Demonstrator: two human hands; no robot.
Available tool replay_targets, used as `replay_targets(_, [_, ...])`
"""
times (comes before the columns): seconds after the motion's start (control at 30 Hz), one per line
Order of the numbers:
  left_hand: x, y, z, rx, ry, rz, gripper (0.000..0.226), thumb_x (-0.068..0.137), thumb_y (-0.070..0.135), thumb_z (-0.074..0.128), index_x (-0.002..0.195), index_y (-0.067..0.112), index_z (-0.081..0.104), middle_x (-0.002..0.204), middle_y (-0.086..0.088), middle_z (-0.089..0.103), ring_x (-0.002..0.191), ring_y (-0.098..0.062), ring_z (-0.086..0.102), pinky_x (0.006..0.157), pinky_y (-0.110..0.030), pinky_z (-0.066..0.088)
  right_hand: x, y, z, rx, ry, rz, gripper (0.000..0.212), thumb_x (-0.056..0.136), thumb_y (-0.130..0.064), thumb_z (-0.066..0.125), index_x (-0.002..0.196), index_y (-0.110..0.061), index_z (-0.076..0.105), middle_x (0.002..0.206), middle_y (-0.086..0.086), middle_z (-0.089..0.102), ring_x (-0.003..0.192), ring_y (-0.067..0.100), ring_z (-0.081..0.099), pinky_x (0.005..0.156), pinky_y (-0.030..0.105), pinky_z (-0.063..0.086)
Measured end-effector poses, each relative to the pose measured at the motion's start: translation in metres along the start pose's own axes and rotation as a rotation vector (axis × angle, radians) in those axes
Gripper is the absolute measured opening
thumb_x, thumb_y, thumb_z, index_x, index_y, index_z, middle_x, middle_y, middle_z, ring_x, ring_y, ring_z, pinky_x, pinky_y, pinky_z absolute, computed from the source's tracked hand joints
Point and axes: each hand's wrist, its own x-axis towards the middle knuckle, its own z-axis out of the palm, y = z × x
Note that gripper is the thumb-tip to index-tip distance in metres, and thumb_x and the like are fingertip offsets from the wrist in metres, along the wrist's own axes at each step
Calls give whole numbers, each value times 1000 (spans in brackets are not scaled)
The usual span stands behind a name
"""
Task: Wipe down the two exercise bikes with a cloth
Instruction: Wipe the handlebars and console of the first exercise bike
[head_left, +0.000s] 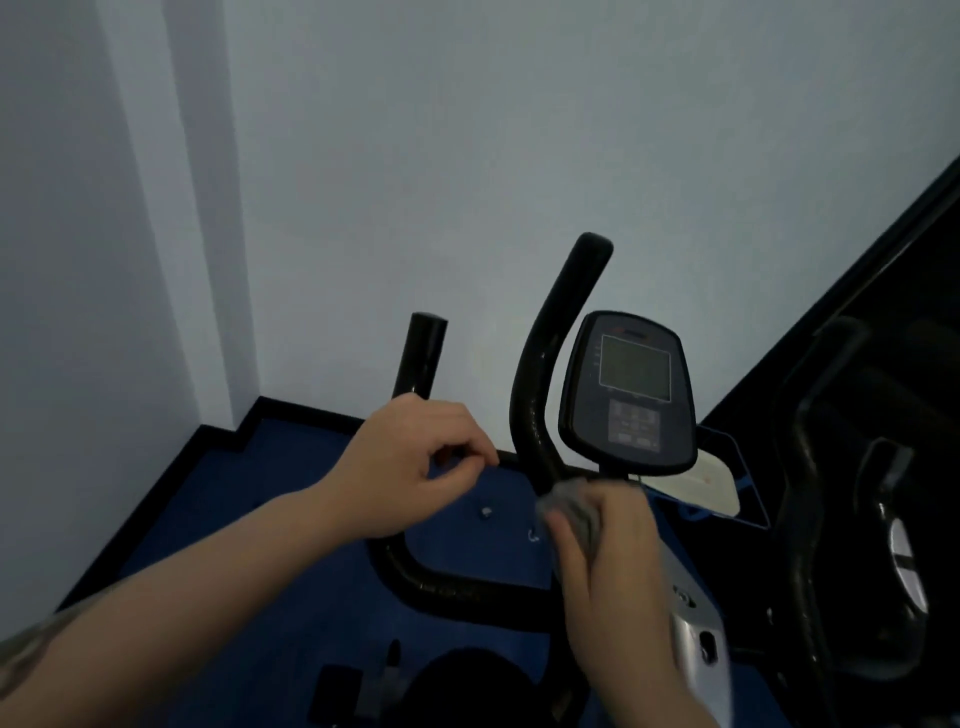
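An exercise bike stands right below me, with black curved handlebars (545, 374) and a dark console (628, 389) bearing a greenish screen. My left hand (410, 457) grips the left handlebar just below its upright black end (421, 353). My right hand (608, 561) holds a grey cloth (566, 499) pressed against the lower part of the right handlebar, under the console. The bike's silver frame (691, 623) shows beside my right wrist. A second black exercise bike (852, 519) stands at the right edge, partly cut off.
A pale wall rises close behind the bike, with a corner at the left. The floor is blue (291, 519) with a black skirting. A white flat object (696, 483) lies on the floor behind the console. The bike's black saddle (462, 686) is at the bottom.
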Motion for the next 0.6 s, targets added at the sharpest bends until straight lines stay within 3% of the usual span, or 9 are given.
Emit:
replay_targets(0.13, [-1, -1, 0, 14, -5, 26, 11, 84, 17, 64, 85, 22, 74, 75, 15, 65, 66, 1, 56, 69, -33, 44, 65, -19, 22, -87, -48, -43, 14, 91, -25, 60, 96, -16, 50, 97, -1, 47, 89, 16, 48, 69, 30, 40])
replay_targets(0.33, [-3, -2, 2, 10, 6, 42, 12, 83, 13, 64, 83, 20, 74, 73, 10, 65, 63, -6, 56, 68, -24, 39, 21, -2, 3, -161, -111, -156, 15, 85, -17, 68, 94, -16, 55, 94, -3, 49, 87, 17, 44, 72, 31, 38])
replay_targets(0.43, [-4, -5, 2, 10, 12, 49, 13, 85, 17, 61, 84, 21, 73, 74, 12, 64, 63, -5, 55, 68, -24, 38, 53, -7, 9, -109, -181, -175, 15, 87, -17, 67, 92, -12, 54, 93, 1, 49, 87, 18, 46, 73, 29, 39])
replay_targets(0.6, [-3, -2, 0, -10, 15, 40, 12, 85, 18, 60, 83, 21, 72, 75, 14, 64, 64, -5, 56, 69, -27, 41, 95, -25, 33, 58, -100, -86, 14, 91, -17, 62, 92, -13, 48, 97, 4, 49, 90, 19, 52, 75, 37, 46])
